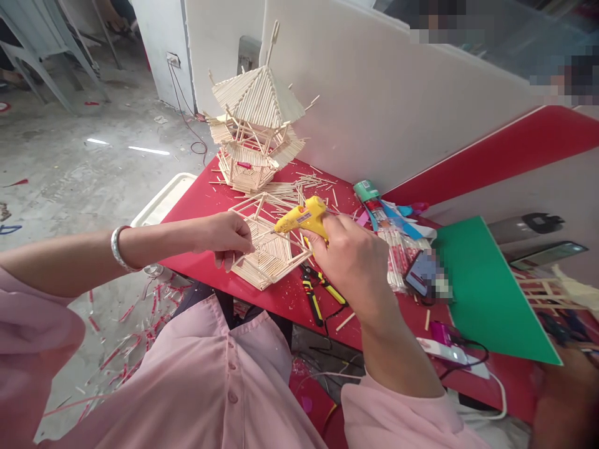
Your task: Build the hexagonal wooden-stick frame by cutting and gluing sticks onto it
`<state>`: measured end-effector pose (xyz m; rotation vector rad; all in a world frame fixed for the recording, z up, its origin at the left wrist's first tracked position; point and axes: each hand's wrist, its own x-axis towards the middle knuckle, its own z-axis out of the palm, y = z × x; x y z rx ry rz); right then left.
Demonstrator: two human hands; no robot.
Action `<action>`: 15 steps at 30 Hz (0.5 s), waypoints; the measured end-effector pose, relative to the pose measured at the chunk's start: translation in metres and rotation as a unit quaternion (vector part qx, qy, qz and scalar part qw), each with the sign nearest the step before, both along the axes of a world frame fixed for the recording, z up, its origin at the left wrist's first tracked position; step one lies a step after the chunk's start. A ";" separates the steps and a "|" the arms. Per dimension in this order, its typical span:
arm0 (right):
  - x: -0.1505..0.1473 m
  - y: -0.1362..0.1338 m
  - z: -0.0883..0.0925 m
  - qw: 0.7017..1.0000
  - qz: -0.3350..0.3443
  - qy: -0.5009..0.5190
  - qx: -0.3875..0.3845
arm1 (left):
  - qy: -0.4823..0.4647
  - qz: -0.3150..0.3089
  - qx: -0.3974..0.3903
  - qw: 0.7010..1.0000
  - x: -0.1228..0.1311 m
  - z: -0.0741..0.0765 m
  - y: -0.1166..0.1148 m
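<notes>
My right hand (350, 255) is closed round a yellow glue gun (304, 219), whose nozzle points left at a small roof piece made of thin wooden sticks (271, 252) lying on the red table (290, 293). My left hand (229, 237) pinches the left edge of that roof piece with fingers pressed together; a silver bangle (118, 248) sits on its wrist. Behind them stands a tall stick-built pagoda model (255, 131).
Yellow-and-black pliers (313, 290) lie by my right wrist. Packs of sticks (402, 255), a phone (423, 274), a green sheet (486, 287) and a cable lie to the right. White partition boards rise behind. A white tray (163, 199) and scraps are on the floor at left.
</notes>
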<state>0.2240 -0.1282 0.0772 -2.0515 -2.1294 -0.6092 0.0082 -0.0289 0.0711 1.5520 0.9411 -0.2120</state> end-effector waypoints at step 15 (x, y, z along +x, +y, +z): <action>0.002 0.000 -0.001 1.000 -0.002 0.007 0.005 | -0.019 0.003 -0.006 1.000 0.000 -0.002 0.000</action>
